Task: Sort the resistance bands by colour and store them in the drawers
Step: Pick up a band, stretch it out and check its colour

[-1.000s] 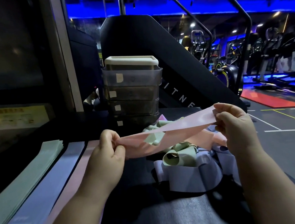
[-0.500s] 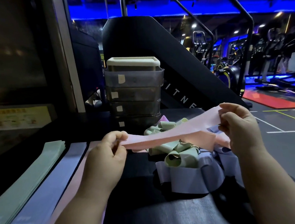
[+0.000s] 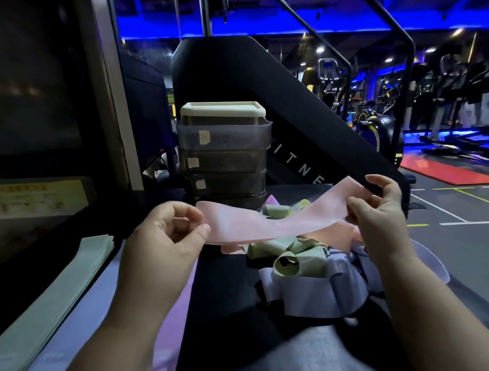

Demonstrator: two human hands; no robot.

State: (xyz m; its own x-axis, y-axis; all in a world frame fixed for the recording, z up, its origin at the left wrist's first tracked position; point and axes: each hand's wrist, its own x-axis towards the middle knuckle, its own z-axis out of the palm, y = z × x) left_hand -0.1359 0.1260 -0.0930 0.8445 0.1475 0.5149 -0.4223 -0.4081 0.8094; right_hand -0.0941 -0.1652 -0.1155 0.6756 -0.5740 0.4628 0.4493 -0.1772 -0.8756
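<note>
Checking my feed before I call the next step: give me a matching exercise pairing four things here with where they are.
Things:
1 pink band
2 green stack
3 drawer unit
4 loose pile

Places:
A lying flat at the far left
B upright behind the hands
C pinched between left hand and right hand
D tangled below the held band

Pairs: 1-C, 2-A, 3-B, 4-D

one left hand (image 3: 165, 241), one right hand (image 3: 380, 213), one pink band (image 3: 270, 221), four stacked drawers (image 3: 229, 163), three flat stacks (image 3: 54, 293), one tangled heap (image 3: 307, 271).
</note>
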